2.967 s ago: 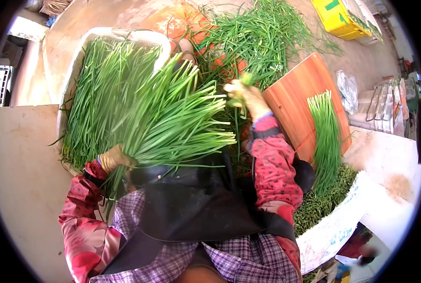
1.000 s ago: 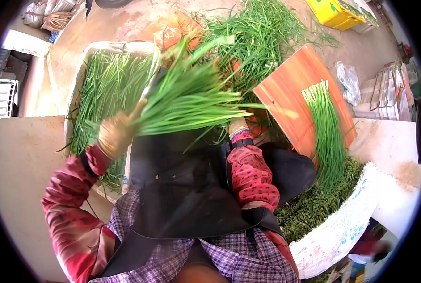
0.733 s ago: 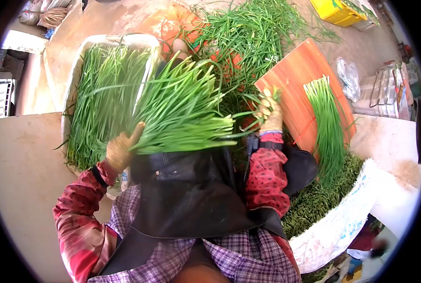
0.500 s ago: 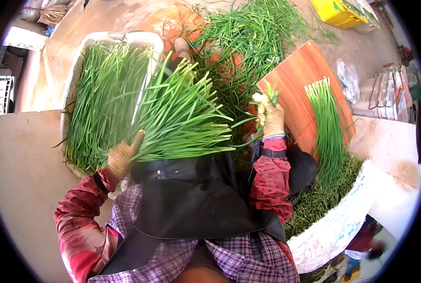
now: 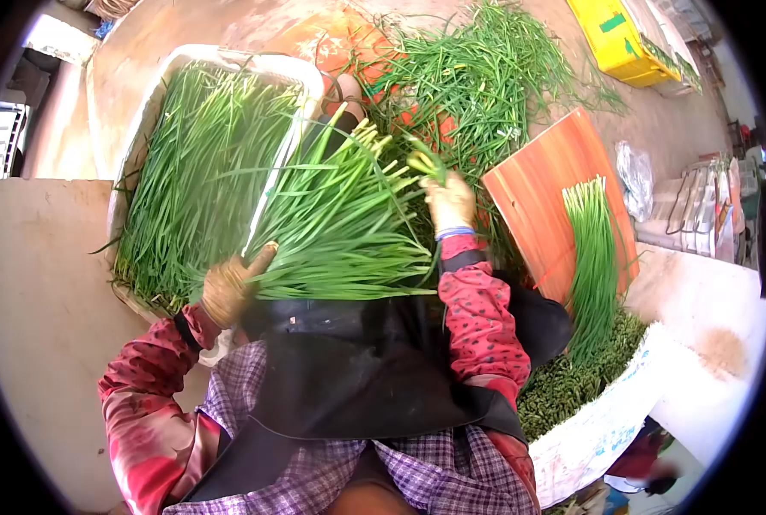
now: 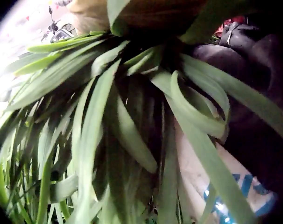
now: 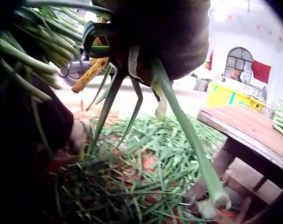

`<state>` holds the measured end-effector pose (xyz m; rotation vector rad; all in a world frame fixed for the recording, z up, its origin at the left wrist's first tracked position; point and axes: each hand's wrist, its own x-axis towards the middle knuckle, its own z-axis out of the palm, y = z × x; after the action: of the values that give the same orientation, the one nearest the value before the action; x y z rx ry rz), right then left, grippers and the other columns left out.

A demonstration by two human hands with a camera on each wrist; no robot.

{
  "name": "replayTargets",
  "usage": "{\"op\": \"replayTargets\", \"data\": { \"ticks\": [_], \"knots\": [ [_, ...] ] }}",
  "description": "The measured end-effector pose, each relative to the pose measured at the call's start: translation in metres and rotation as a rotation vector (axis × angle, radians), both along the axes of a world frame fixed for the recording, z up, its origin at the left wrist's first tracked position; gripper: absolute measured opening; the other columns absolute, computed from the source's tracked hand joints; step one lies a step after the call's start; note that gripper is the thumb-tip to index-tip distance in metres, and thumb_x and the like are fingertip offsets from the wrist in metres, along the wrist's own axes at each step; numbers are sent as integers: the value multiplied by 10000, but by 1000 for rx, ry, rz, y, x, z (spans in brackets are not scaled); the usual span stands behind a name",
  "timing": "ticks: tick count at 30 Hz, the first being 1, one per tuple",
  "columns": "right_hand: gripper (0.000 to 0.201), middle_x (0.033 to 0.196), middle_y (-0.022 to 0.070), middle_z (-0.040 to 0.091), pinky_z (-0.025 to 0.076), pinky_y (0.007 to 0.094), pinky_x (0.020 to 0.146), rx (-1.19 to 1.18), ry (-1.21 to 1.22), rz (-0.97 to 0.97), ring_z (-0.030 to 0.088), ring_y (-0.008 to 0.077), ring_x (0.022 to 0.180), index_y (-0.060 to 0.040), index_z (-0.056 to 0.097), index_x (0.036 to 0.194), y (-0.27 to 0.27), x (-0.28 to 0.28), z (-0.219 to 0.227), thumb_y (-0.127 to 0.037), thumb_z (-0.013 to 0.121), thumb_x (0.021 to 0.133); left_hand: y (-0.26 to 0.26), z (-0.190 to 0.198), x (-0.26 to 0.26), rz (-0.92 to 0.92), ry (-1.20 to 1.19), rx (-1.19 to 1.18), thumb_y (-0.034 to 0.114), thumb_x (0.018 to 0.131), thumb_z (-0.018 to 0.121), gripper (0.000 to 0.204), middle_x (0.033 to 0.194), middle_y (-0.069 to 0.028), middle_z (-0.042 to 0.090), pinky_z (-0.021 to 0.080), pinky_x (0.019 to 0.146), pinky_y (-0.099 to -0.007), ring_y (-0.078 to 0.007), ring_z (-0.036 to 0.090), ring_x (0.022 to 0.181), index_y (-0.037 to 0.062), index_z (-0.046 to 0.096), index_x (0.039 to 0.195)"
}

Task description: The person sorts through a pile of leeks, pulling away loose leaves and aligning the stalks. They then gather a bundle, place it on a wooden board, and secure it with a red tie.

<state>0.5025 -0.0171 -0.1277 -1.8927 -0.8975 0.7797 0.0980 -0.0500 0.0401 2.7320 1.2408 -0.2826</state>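
Head view. The bunch (image 5: 340, 227) of long greens lies across the person's front, beyond the black apron (image 5: 357, 378), its long axis slanting from the left hand (image 5: 228, 287) outward and to the right. That hand grips the leaf end, thumb raised; the pale ends fan out toward the right hand (image 5: 453, 204). The latter, just beside these ends (whether it touches them is not clear), pinches a few loose stalks (image 5: 428, 163). The left hand is thus the nearer to the bunch, and the key relation is that of the right hand to the fanned ends. The tub (image 5: 313, 81), filled with similar greens, stands to the left; the table (image 5: 529, 184), to the right, bears a bundle (image 5: 596, 257). A loose pile (image 5: 503, 77) spreads on the floor beyond.

Left wrist view. The left hand shows only in part at the upper edge; broad leaves (image 6: 90, 144) hang below it, and its fingertips are hidden.

Right wrist view. The right hand appears dark from above, its separate fingers hard to distinguish. One stalk slants down from it, pale end lowermost, above the pile. The bunch's ends project at upper left; the table stands at right, apart from the hand.
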Motion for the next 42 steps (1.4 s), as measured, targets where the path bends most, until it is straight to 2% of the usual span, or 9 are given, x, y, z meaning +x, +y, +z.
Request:
{"op": "replayTargets", "data": {
  "ticks": [3, 7, 13, 14, 17, 23, 27, 34, 42],
  "knots": [
    [159, 709, 12, 644, 435, 254, 484, 6, 143, -250, 524, 93, 517, -41, 673, 995, 11, 58, 20, -119, 664, 857, 1, -1, -2, -5, 2, 0, 74, 799, 612, 762, 719, -177, 513, 443, 477, -459, -358, 572, 571, 282, 352, 1485],
    [356, 1100, 92, 683, 505, 318, 850, -417, -541, 408, 646, 190, 921, -175, 619, 1264, 36, 58, 92, -273, 625, 922, 6, -2, -7, -12, 0, -13, 91, 809, 618, 746, 716, -168, 511, 444, 480, -458, -354, 575, 576, 294, 361, 1479],
    [582, 1213, 169, 642, 432, 392, 982, -495, -57, 961, 588, 290, 1137, -96, 674, 1178, 98, 10, 37, -547, 674, 810, 7, -4, -7, -41, -4, 14, 121, 825, 621, 711, 697, -149, 494, 437, 474, -451, -339, 559, 562, 287, 381, 1473],
    [591, 1189, 154, 659, 438, 372, 960, -554, 0, 1155, 595, 258, 1116, -48, 698, 1117, 101, -14, 97, -551, 683, 807, 8, -5, -7, -37, -9, 16, 125, 827, 622, 706, 694, -145, 491, 435, 472, -449, -337, 554, 557, 287, 384, 1472],
    [461, 1035, 116, 704, 452, 314, 900, -269, 696, 987, 609, 178, 969, -13, 698, 1095, 72, -13, 56, -380, 732, 818, 7, -7, -12, -38, -6, 41, 131, 827, 623, 699, 685, -139, 483, 431, 474, -442, -331, 547, 552, 292, 394, 1468],
    [413, 1003, 89, 702, 472, 294, 855, -180, 656, 55, 630, 160, 957, 58, 640, 1084, 60, 75, 13, -257, 715, 827, 13, -5, -10, -18, -40, -19, 138, 827, 621, 675, 685, -143, 476, 435, 489, -441, -335, 549, 566, 292, 422, 1453],
    [372, 1127, -12, 647, 436, 293, 756, -204, 308, 337, 544, 106, 939, -121, 672, 1142, 100, 27, 126, -395, 672, 891, 13, -4, -8, -16, -31, -37, 141, 822, 625, 673, 690, -148, 482, 434, 491, -448, -339, 548, 565, 295, 430, 1448],
    [373, 1062, 74, 711, 440, 313, 950, -232, 627, 1093, 623, 174, 1040, -21, 716, 1103, 146, -40, 90, -278, 726, 833, 16, 3, -6, -7, 0, -59, 74, 818, 602, 696, 694, -144, 503, 462, 483, -432, -327, 578, 579, 323, 416, 1441],
    [171, 944, 63, 709, 501, 311, 799, -132, 625, 622, 656, 160, 844, -28, 711, 920, 126, -17, 98, -181, 675, 853, 20, 4, -6, -46, 11, -54, 74, 844, 584, 671, 723, -139, 523, 479, 507, -423, -322, 593, 600, 300, 402, 1449]
  ]
}}
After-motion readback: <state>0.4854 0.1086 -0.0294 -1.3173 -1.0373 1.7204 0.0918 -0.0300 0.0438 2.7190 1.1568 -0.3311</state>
